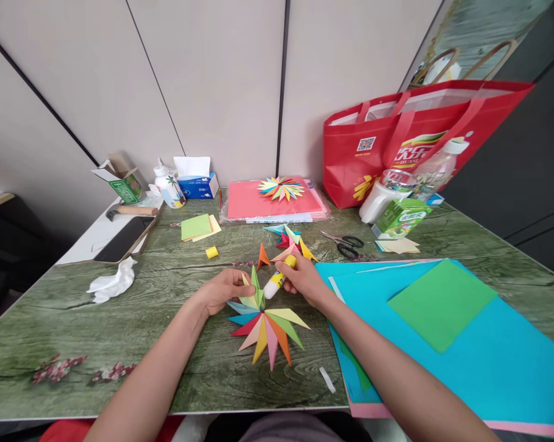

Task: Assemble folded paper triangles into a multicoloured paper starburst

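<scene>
My left hand [228,290] pinches the upper left points of a multicoloured folded-paper star [264,334], which spreads over the table in front of me. My right hand [304,279] grips a yellow glue stick [284,273] whose white end tilts down to the left, close to the green points of the star. Whether the glue touches the paper I cannot tell. Just beyond my hands stands an orange folded-paper piece [263,256], with several more coloured folded pieces [290,238] beside it. A yellow cap [211,252] lies to the left.
Black-handled scissors [346,244] lie behind my right hand. Blue paper sheets [484,344] with a green square [444,305] cover the right side. A finished-looking paper star [280,189] rests on a red paper pack [244,201]. A red bag [351,162] stands behind; crumpled tissue [113,281] lies left.
</scene>
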Action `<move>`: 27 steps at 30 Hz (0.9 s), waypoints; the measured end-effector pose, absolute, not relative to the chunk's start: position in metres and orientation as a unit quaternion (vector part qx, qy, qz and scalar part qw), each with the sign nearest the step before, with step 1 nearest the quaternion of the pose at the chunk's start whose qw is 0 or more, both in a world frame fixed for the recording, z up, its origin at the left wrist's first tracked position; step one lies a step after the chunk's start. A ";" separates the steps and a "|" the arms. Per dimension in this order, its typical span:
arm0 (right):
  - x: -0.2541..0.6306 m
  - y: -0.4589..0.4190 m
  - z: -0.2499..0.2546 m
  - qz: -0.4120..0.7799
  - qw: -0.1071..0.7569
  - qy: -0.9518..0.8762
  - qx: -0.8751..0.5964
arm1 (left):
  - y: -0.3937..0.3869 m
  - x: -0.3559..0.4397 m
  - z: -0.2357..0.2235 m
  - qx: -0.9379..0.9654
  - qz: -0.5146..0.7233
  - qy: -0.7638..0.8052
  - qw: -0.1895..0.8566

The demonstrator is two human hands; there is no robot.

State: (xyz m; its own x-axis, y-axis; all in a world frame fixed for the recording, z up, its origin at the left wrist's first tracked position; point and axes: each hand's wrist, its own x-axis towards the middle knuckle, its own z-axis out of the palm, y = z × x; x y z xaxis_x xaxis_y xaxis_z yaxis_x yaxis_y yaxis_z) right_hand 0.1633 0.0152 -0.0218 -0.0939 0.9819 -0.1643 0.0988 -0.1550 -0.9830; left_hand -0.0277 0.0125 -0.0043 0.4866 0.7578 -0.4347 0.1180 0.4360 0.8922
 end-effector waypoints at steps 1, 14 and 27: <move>0.163 0.015 -0.022 0.539 0.412 -0.502 -0.536 | 0.012 -0.028 -0.004 0.481 0.223 0.456 0.715; 0.162 0.013 -0.020 0.523 0.395 -0.515 -0.552 | 0.012 -0.027 -0.002 0.478 0.218 0.467 0.711; 0.165 0.011 -0.011 0.522 0.467 -0.501 -0.509 | 0.009 -0.024 0.001 0.475 0.204 0.487 0.704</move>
